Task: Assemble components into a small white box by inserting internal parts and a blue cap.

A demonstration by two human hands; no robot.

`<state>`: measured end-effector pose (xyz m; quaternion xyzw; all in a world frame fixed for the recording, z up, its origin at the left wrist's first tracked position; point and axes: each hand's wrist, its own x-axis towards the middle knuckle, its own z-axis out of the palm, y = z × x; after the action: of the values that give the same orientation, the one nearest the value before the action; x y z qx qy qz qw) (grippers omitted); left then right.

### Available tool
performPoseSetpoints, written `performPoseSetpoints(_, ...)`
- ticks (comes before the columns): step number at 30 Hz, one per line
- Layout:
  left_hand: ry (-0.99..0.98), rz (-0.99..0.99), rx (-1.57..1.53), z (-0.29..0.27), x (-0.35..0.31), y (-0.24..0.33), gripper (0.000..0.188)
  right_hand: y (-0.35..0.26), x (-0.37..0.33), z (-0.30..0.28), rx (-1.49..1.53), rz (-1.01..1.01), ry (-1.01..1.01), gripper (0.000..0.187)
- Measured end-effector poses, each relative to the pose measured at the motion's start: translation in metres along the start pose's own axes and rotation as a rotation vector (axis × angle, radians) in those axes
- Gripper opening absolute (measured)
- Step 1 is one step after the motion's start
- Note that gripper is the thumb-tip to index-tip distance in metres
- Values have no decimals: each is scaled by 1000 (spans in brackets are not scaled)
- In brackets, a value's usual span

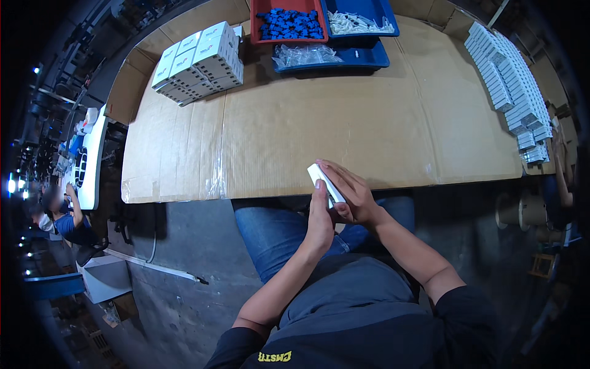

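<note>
One white box, held and not set down

From my distant place I saw the white box over the near edge of the desk, about its middle; whether it touched the desk, I could not tell. The right grip lay with its fingers along the right side, and the left grip had its thumb on the opposite side. So both were grasping it, although the left fingers were mostly hidden.

As I judged, this one piece was in work and not finished. Toward the far left corner stood a block of stacked boxes, and along the right edge were long rows of white units. Which were done and which were waiting, I could not say. At the far edge, the red tray held many blue parts and the blue tray many white parts, so supply seemed to remain.
</note>
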<state>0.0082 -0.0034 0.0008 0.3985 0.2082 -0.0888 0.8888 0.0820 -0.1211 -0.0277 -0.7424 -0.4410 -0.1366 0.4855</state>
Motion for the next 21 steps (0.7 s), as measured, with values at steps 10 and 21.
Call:
performPoseSetpoints(10, -9, 327, 222, -6, 8, 8, 74, -12, 11, -6, 244, 168, -14, 80)
performPoseSetpoints(21, -2, 673, 539, -18, 10, 17, 75, -34, 5, -3, 44, 151, -145, 63)
